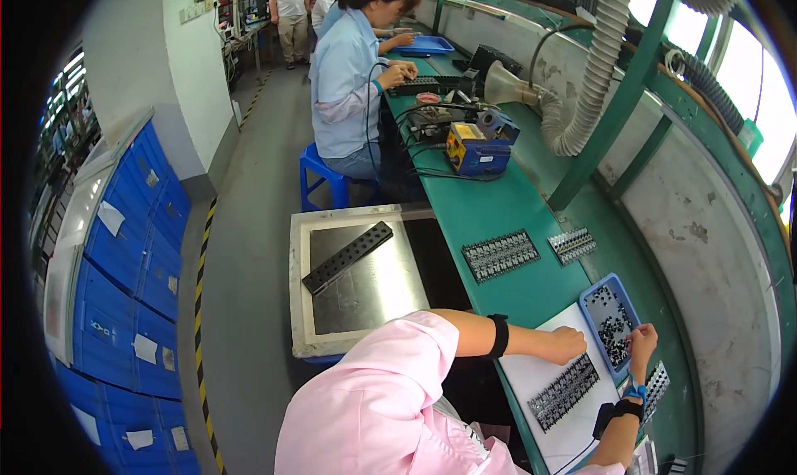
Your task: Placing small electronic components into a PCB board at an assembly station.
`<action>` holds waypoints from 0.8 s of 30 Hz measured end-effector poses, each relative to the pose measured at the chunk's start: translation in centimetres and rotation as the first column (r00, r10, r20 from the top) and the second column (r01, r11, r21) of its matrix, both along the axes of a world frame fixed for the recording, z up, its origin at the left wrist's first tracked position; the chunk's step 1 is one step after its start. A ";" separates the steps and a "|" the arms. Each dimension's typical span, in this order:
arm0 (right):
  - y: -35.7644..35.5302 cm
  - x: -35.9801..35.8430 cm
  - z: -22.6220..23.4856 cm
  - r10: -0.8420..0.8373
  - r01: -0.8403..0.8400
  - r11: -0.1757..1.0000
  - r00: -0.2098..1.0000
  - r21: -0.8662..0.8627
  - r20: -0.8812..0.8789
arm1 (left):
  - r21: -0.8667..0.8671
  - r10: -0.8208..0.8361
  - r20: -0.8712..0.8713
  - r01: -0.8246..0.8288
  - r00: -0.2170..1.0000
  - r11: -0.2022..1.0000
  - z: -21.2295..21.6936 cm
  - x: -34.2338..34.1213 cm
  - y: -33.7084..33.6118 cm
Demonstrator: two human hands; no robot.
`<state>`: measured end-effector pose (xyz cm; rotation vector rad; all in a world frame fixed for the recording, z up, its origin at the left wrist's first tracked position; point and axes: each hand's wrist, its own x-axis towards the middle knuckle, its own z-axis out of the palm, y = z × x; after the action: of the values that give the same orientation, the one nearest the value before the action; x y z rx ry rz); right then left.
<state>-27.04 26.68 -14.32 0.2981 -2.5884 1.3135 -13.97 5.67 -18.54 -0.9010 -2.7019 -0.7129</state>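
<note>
Board (pixel 564 394): on the white sheet (pixel 530 369), long axis slanting away rightward.
Left grip (pixel 567 345): nearer, by its far end; curled, hold unclear.
Right grip (pixel 642 341): at the tray (pixel 595 332), board leftward; can't tell if pinching.

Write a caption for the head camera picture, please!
Right hand at blue tray of small parts, left hand beside dark panel.

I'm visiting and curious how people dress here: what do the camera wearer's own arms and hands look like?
The left hand and right hand are ungloved. A loose pink sleeve ends near the left elbow, and a black band circles that forearm. On the right are a blue wristband and, further up, a black strap with a dark block.
</note>
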 end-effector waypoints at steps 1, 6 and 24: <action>-0.1 0.6 1.0 0.014 -0.009 0.995 0.999 -0.102 0.052 | 0.005 0.006 -0.010 -0.006 1.000 1.000 0.1 0.1 0.1; 0.8 4.0 5.9 0.120 -0.121 0.984 0.993 -0.128 -0.015 | 0.020 0.126 -0.021 -0.126 0.992 0.992 0.2 0.4 0.6; -2.8 31.1 1.6 0.089 0.029 0.924 0.954 -0.380 0.288 | 0.368 0.187 0.138 -0.225 0.973 0.902 0.6 1.4 -2.3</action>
<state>4.09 23.91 -12.76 0.0713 -2.4800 1.9685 -12.54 3.39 -17.94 -0.4874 -2.5493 -1.2058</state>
